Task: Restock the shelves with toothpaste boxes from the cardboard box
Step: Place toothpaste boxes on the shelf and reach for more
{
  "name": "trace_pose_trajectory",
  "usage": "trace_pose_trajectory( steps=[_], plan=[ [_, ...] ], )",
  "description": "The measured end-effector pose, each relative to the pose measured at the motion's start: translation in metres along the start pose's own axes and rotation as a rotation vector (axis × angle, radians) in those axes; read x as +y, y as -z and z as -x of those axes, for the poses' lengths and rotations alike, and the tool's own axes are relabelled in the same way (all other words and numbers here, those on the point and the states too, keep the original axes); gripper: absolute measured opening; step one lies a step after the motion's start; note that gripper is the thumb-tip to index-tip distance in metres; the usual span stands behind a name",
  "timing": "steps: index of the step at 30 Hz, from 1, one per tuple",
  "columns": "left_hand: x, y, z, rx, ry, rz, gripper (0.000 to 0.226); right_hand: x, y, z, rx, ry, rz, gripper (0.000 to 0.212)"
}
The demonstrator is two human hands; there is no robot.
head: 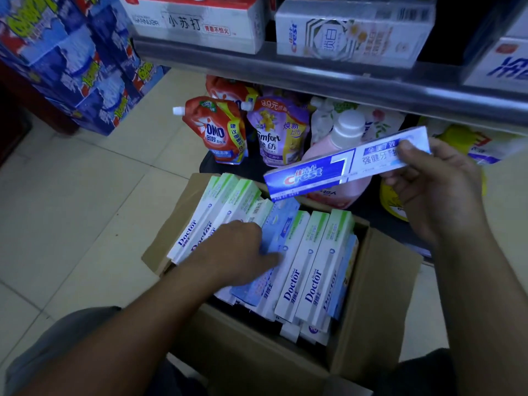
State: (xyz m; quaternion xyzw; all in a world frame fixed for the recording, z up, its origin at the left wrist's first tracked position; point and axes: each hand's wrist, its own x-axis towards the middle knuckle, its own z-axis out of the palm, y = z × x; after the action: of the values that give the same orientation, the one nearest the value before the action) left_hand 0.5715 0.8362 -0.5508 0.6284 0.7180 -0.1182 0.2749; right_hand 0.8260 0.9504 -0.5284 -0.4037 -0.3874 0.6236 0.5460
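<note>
tiled floor (85, 210); cardboard box (380, 281) full of toothpaste boxes (308, 267)

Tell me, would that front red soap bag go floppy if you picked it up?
Probably yes: the front red soap bag looks soft and bulging, so it should sag when lifted. It seems full, so likely heavy for its size. Pushed, it might tip onto the purple bag beside it.
</note>
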Motion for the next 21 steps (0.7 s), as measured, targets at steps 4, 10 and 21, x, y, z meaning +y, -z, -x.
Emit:
trace_pose_trajectory(
  steps=[4,10,21],
  plan=[
    [0.018,-0.021,0.009,0.11,-0.016,-0.077,0.052,0.0,-0.003,0.001,0.017,-0.002,-0.029,0.005],
    [0.027,-0.03,0.012,0.17,-0.024,-0.027,0.076,0.002,-0.009,0.001,0.033,-0.005,-0.043,0.006],
    [-0.019,0.056,0.006,-0.033,-0.045,1.11,0.038,-0.024,-0.013,0.011,0.079,0.041,-0.14,0.008]
  ],
)
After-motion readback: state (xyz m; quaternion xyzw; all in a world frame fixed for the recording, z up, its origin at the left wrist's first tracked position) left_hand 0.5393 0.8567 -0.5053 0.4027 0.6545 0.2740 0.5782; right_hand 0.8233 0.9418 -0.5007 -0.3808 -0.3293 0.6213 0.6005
